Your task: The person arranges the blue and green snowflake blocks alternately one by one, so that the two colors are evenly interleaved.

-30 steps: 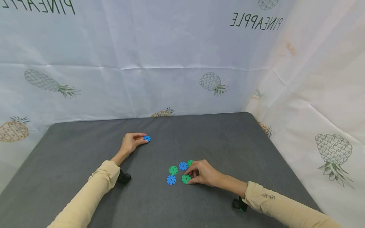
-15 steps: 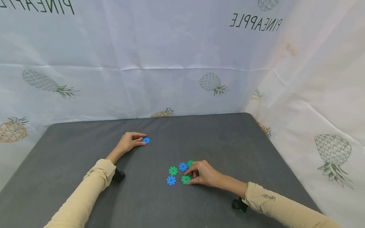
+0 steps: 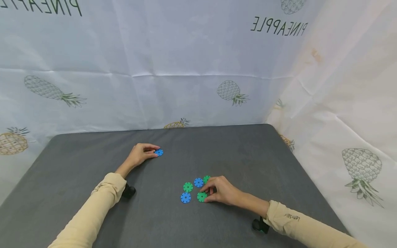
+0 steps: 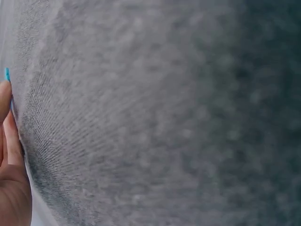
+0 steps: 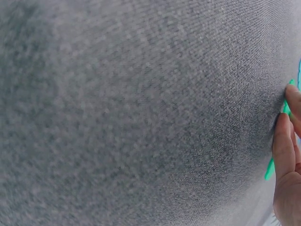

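In the head view my left hand (image 3: 139, 154) pinches a blue notched plastic disc (image 3: 159, 152) between thumb and fingers, low over the far left part of the table. Only a sliver of blue disc (image 4: 7, 74) shows past the thumb in the left wrist view. My right hand (image 3: 225, 191) has thumb and fingertip at the edges of a green notched disc (image 3: 201, 197) lying on the table. Behind its fingers another green disc (image 3: 206, 179) is partly hidden. Green edges (image 5: 269, 170) show around the fingers in the right wrist view.
Left of my right hand lie a blue disc (image 3: 199, 182), a green disc (image 3: 187, 187) and a nearer blue disc (image 3: 185, 197). They rest on a grey cloth-covered table (image 3: 235, 148). A white curtain (image 3: 186, 48) printed with pineapples hangs behind and at the right.
My left hand has shifted slightly left and toward me with the blue disc, then stayed put. My right hand has held its place at the green disc.
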